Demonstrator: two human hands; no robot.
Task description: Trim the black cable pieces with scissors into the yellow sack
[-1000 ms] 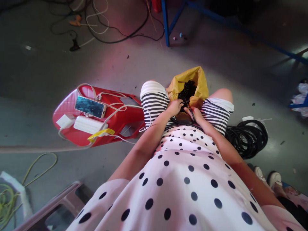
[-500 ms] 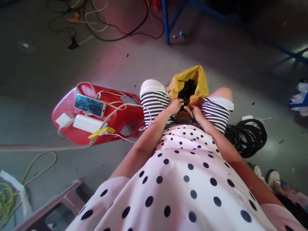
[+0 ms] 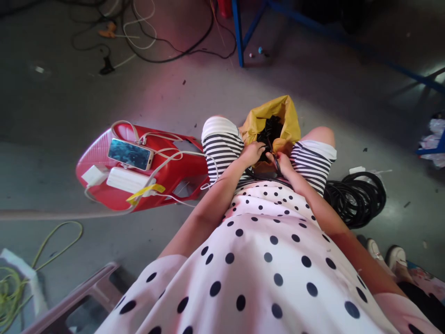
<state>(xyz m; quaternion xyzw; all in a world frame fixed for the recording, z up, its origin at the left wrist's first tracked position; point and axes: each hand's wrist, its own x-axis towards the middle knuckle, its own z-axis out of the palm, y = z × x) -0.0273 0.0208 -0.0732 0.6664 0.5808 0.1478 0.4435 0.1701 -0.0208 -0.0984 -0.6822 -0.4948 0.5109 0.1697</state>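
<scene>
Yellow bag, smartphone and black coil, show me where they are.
Yellow bag (image 3: 257, 118), head view: fabric beside the opening.
Smartphone (image 3: 130, 154), head view: middle of the screen.
Black coil (image 3: 376, 197), head view: loops on its right side.

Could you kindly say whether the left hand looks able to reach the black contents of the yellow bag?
Probably yes: the left hand is at the yellow bag, whose mouth gapes open, with the black contents showing.

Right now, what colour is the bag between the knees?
The bag is yellow; it shows in the head view.
</scene>
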